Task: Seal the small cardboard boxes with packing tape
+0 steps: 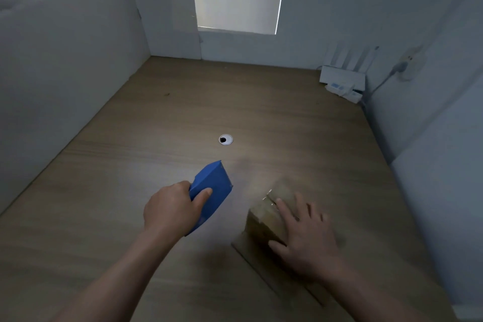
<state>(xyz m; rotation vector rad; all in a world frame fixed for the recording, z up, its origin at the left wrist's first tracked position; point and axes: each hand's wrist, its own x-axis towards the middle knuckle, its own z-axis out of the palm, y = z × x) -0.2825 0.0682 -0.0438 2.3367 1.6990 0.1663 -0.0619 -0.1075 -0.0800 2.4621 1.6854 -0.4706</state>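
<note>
The tape dispenser point(211, 191) is solid bright blue, and the small box point(266, 214) is plain tan cardboard. The worktop point(183, 112) shows a brown wood grain, the panels point(78, 47) around it are white, and a white router point(342, 77) sits in the corner.

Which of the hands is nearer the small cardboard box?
Right. The right hand rests spread on top of the small cardboard box; the left hand is off to its left, gripping the blue tape dispenser, not touching the box.
</note>
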